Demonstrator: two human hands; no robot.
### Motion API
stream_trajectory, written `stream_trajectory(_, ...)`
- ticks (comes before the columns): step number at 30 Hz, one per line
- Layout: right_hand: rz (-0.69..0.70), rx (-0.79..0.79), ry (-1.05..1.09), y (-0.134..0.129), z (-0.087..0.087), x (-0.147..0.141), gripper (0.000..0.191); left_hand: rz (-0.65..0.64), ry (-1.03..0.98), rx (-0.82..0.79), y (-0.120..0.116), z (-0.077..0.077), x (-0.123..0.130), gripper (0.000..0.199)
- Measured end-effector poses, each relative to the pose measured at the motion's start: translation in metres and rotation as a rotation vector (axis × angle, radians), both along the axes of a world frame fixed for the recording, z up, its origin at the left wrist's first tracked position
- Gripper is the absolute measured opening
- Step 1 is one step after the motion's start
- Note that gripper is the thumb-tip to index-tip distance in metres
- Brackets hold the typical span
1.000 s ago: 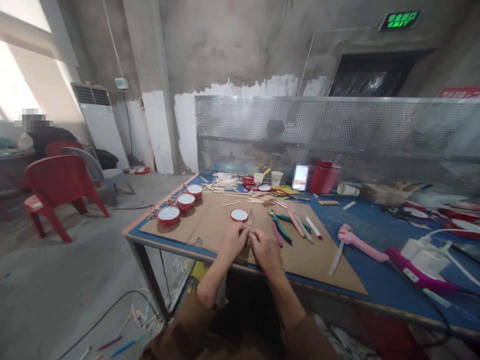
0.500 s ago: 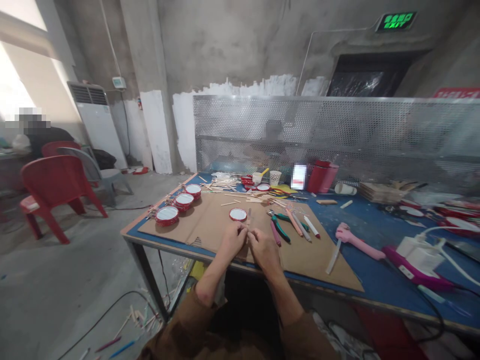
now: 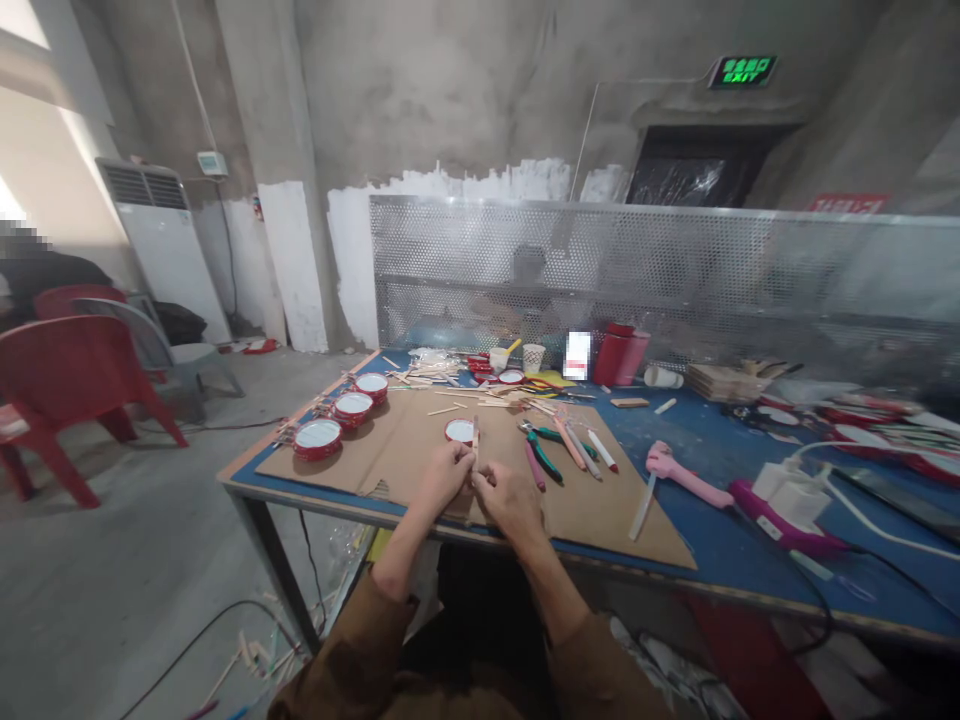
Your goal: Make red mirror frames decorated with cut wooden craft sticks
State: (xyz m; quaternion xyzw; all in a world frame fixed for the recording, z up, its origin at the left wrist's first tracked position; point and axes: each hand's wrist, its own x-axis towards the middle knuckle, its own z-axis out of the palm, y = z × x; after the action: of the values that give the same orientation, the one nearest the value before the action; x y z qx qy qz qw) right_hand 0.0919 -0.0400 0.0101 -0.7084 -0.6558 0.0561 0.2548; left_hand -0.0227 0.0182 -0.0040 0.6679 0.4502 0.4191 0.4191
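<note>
"EXIT" in green on a dark sign [image 3: 742, 72], blurred characters above; red banner [image 3: 849, 204], lettering unreadable

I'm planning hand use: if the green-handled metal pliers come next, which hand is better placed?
Right, probably: the green-handled metal pliers lie nearer the right hand, with the left hand farther across. Both hands appear to pinch the thin brown strip.

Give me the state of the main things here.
Left hand: pinching wooden stick
Right hand: pinching the stick's near end
Wooden stick: held, pointing away
Single drum: lying face up
Three drums: lying face up
Green-handled pliers: handles spread
Glue gun: lying down
Power strip: plugs inserted
Patterned cup: upright
White cup: tipped over
Exit sign: lit
</note>
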Motion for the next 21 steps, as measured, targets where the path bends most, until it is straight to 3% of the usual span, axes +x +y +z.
stream_trajectory(7,-0.008,-0.034,-0.085,-0.0003,0.0006,0.0004,0.030,0.001,0.000,-0.105,0.0001,-0.0015,0.0032,0.016)
stream_trajectory(14,-0.016,-0.073,-0.156,0.0000,0.0018,0.0014,0.033,-0.057,-0.017,-0.089,-0.0039,0.0009,0.0004,0.014)
stream_trajectory(21,0.058,-0.019,-0.071,0.0026,-0.0049,0.0058,0.032,-0.111,-0.082,-0.108,-0.0070,0.0037,-0.0026,0.014)
